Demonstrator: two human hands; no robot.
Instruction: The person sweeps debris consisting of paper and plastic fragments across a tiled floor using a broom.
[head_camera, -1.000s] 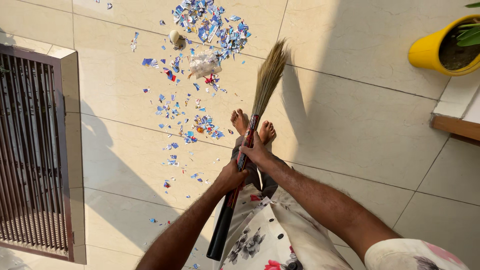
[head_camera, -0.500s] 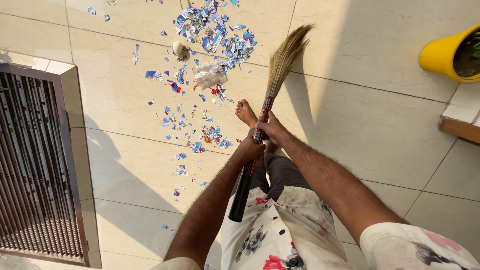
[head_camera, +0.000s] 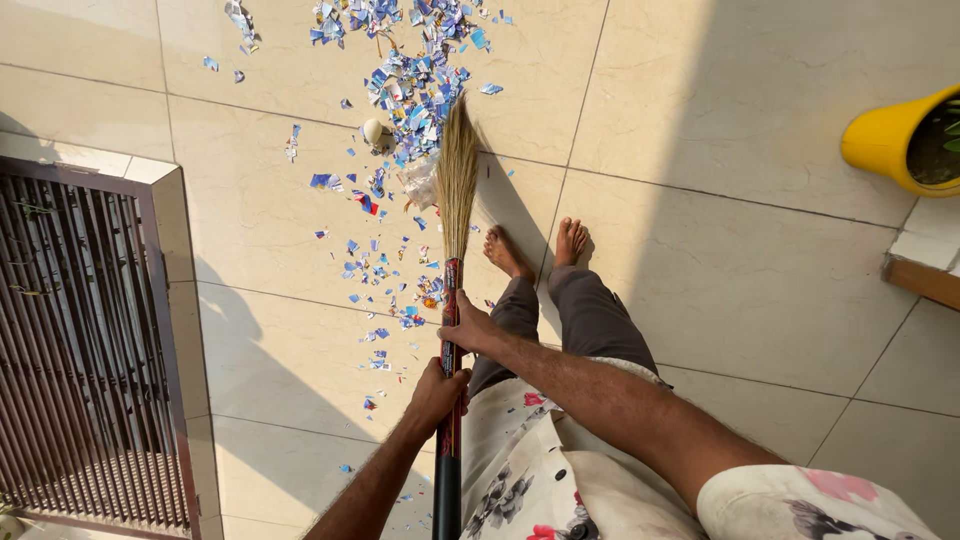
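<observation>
Below the right hand (head_camera: 468, 328), left hand (head_camera: 437, 392) clamped on the same broom (head_camera: 450, 330), both fists wrapped tight round the handle. Ahead of both hands, bristles down among the paper scraps (head_camera: 415, 90), touching a clear wrapper (head_camera: 422, 183). Left of the hands, more scraps strewn toward a floor grate (head_camera: 85, 340). Risk, by the look of it: too hard a flick scatters light bits wider or into the grate. Bare feet (head_camera: 505, 252) just right of the bristles, easily clipped. Small pale ball (head_camera: 373, 131) likely to roll off.

Yellow plant pot (head_camera: 893, 142), metal floor grate (head_camera: 75, 350)
</observation>
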